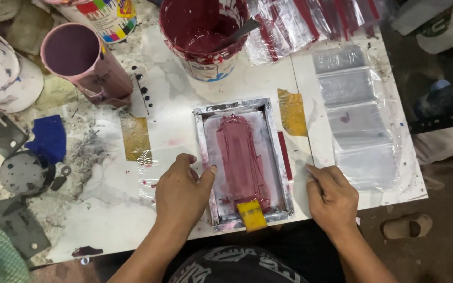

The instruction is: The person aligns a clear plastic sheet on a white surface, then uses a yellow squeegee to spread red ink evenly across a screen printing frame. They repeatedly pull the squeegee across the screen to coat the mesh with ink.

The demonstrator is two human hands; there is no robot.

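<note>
A: Status? Small screen frame (243, 160) lies flat on the table (184, 99), dark red ink spread down the mesh, yellow squeegee (251, 214) resting at the near end.

B: Left hand (182, 191) lies loosely curled on the frame's left rail, thumb on the edge. Right hand (331, 196) is just beside the right rail, fingers together, flat on the table, holding nothing.

A: I'd keep even pressure on both rails so the frame can't shift on the clear bags (355, 120) nearby.

Bare forearms, black printed shirt (237, 264)
</note>
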